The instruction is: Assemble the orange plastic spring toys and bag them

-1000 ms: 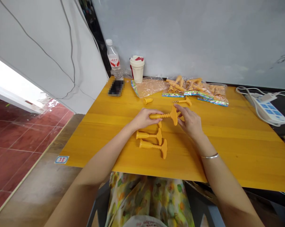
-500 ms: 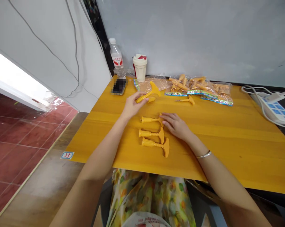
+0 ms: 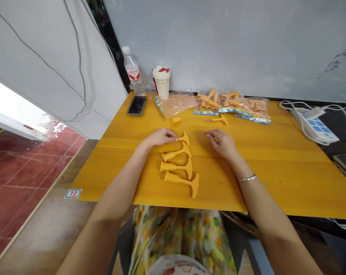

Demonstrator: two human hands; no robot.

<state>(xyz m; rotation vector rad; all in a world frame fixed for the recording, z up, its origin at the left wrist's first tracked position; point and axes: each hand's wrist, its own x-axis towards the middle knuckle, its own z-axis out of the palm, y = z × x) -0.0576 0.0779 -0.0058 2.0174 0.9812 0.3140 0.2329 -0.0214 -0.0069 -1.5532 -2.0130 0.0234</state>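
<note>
My left hand (image 3: 163,136) pinches the shaft of a yellow T-handled tool (image 3: 184,138), whose curved handle points right. Its lower part is hidden by my fingers. Just in front of it, three similar yellow T-handled tools (image 3: 177,167) lie in a row, each with a flared sleeve at its left end. My right hand (image 3: 222,143) is apart from the row, to its right, fingers loosely bent and nothing visible in them. Beyond my hands lie a loose yellow sleeve (image 3: 176,120) and a T-handled tool with a bare metal spiral (image 3: 218,119).
Clear bags of yellow parts (image 3: 236,105) lie along the back, beside a flattened plastic bag (image 3: 178,104). A white cup (image 3: 161,84), a water bottle (image 3: 133,72) and a phone (image 3: 137,105) stand or lie at the back left. A power strip (image 3: 316,126) with cables is at right.
My left hand has come down toward the row with a tool, and the loose sleeve now shows behind it. My right hand has left the row and moved right.
</note>
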